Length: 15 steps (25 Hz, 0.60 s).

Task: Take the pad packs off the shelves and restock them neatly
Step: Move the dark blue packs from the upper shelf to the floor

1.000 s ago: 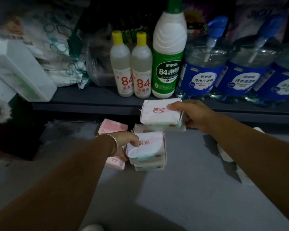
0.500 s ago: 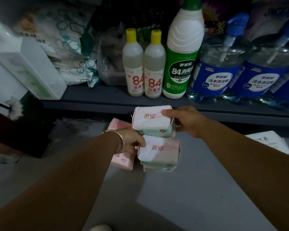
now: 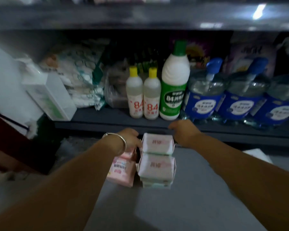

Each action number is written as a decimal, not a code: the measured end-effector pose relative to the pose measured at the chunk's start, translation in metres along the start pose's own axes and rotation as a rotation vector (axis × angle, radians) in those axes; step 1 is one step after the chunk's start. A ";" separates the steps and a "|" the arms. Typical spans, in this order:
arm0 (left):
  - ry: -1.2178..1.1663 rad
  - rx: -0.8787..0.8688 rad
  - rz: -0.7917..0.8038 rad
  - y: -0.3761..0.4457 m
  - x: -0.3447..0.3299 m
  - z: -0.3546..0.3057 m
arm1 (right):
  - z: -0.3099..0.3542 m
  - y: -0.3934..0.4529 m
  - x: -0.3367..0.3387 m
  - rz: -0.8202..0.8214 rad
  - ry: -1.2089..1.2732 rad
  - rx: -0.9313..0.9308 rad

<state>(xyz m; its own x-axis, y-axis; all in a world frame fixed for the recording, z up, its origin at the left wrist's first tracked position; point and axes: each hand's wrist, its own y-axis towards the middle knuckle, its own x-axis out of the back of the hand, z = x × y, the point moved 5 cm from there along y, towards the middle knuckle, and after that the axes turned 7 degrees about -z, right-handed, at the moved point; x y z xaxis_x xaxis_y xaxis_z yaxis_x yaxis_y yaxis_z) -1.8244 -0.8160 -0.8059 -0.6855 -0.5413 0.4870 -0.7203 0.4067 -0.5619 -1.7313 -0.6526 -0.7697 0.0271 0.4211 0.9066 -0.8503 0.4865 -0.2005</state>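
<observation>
The rear white pad pack (image 3: 157,142) sits behind the front white stack (image 3: 157,169) on the grey shelf (image 3: 198,189), pink packs (image 3: 122,172) alongside. Left hand (image 3: 130,139) and right hand (image 3: 184,132) flank it; blur hides both grips. Disinfectant bottles (image 3: 143,95) stand above.

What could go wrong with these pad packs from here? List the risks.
1. The white pad packs are stacked in two rows close together; a nudge from the right hand beside the rear pack could shift or topple them.
2. The left hand sits between the pink pack and the white stack, so pulling it out may drag the pink pack askew.
3. The frame is blurred, so the packs' alignment cannot be confirmed.
</observation>
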 end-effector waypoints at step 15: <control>0.273 -0.721 -0.577 -0.147 0.195 -0.194 | 0.172 -0.049 0.233 -0.488 -0.136 0.347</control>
<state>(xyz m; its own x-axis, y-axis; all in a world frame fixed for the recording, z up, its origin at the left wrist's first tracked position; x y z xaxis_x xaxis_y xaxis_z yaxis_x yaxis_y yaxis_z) -1.8725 -0.8383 -0.4990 -0.1412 -0.6465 0.7497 -0.7841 0.5354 0.3140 -1.7737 -0.7096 -0.4845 0.4083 0.1000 0.9074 -0.8791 0.3109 0.3613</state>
